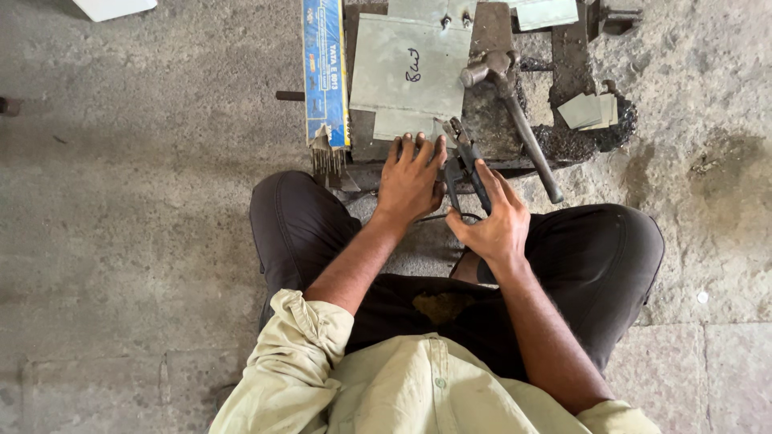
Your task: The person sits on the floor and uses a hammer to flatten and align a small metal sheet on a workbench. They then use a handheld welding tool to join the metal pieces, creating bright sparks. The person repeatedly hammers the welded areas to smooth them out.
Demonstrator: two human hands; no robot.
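Head view, concrete floor (121, 241): seated cross-legged, knees wide, work kept close in the lap's reach.
Left hand (412, 181): spread flat, palm down, pressed on the near edge of the grey metal sheet (406, 72), apparently to pin it steady; grasping nothing.
Right hand (494, 225): clenched round the handles of the tin snips (465, 161), blades aimed toward 12 o'clock at the sheet's near edge, just beside the left fingers.
Metal sheet: flat on the dark iron block (490, 120), at 12 o'clock from the hands.
Hammer (515, 112): laid on the block at 1 o'clock, handle slanting toward the right hand, within reach.
Blue carton (324, 72): at 11 o'clock, open end showing thin rods.
Offcuts (591, 111): small stack at 2 o'clock, clear of the work.
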